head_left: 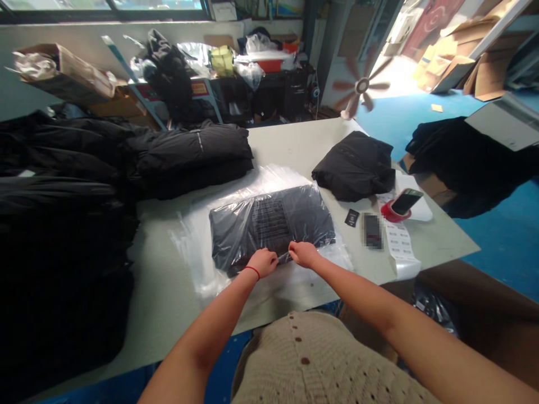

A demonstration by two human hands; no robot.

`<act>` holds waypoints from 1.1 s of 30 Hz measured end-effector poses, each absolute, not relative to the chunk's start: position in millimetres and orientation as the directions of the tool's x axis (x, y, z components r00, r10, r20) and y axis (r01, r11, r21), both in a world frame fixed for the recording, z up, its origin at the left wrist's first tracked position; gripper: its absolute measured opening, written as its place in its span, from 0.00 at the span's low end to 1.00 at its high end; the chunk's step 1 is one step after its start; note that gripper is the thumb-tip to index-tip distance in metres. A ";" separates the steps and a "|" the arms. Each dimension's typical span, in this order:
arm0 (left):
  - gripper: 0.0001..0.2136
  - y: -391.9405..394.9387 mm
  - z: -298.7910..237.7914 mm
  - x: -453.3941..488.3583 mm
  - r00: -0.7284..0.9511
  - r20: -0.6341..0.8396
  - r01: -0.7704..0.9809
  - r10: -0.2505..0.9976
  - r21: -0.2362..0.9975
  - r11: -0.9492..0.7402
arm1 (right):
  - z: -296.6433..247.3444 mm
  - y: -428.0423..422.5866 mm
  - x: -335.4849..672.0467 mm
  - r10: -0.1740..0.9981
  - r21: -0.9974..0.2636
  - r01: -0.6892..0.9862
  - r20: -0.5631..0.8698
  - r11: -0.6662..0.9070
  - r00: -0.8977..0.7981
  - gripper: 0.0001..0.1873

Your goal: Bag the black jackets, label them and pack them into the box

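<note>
A folded black garment sealed in a clear plastic bag (269,221) lies on the pale table (438,235). My left hand (261,262) and my right hand (304,254) pinch the bag's near edge, close together, with a thin strip or seal showing between them. A wide sheet of loose clear plastic (202,252) spreads under and around the bag. A red string circles my left wrist. The garment's lower part is dim behind the glossy plastic.
Folded black garments (189,157) are piled along the table's left side, and another (356,166) lies ahead. To the right are a phone (406,202) on red tape (391,212), a label strip (398,241) and a black tag (352,217).
</note>
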State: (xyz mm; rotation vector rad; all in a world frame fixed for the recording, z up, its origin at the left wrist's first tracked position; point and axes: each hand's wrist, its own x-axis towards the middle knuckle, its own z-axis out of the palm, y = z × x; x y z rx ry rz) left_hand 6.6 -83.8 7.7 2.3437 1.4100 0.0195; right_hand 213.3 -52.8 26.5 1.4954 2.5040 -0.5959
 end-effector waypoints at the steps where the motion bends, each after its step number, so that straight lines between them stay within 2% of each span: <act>1: 0.10 -83.7 5.8 6.9 0.473 -0.188 0.849 0.861 0.360 -0.388 | 27.0 -52.9 213.8 0.805 -0.262 0.867 -0.330 0.424 -0.493 0.12; 4: 0.11 -84.2 0.4 8.2 0.430 -0.176 0.843 0.886 0.429 -0.324 | 27.4 -57.1 216.1 0.805 -0.297 0.849 -0.292 0.437 -0.516 0.10; 6: 0.10 -84.6 -0.5 10.4 0.384 -0.196 0.859 0.902 0.434 -0.272 | 26.7 -61.7 217.1 0.811 -0.306 0.847 -0.278 0.434 -0.516 0.09; 12: 0.11 -87.6 6.8 24.1 0.223 -0.291 0.944 0.930 0.301 -0.132 | 24.4 -68.7 218.1 0.847 -0.241 0.875 -0.243 0.420 -0.473 0.09; 15: 0.11 -92.7 7.7 27.2 0.247 -0.283 0.945 0.927 0.282 -0.165 | 23.7 -67.5 221.7 0.839 -0.189 0.871 -0.239 0.453 -0.488 0.07; 17: 0.10 -96.9 6.6 26.4 0.283 -0.263 0.931 0.922 0.306 -0.198 | 22.6 -67.6 224.8 0.807 -0.202 0.842 -0.244 0.501 -0.538 0.06; 22: 0.09 -102.9 5.8 20.1 0.375 -0.196 0.882 0.906 0.375 -0.284 | 18.1 -75.8 226.3 0.760 -0.216 0.788 -0.214 0.576 -0.614 0.12; 28: 0.10 -113.0 6.7 14.7 0.517 -0.023 0.804 0.855 0.357 -0.476 | 0.7 -85.7 220.8 0.776 -0.180 0.763 0.001 0.621 -0.631 0.19; 33: 0.09 -126.6 1.3 12.0 0.441 0.127 0.824 0.888 0.334 -0.457 | -18.0 -84.9 223.0 0.797 -0.205 0.771 0.178 0.603 -0.577 0.28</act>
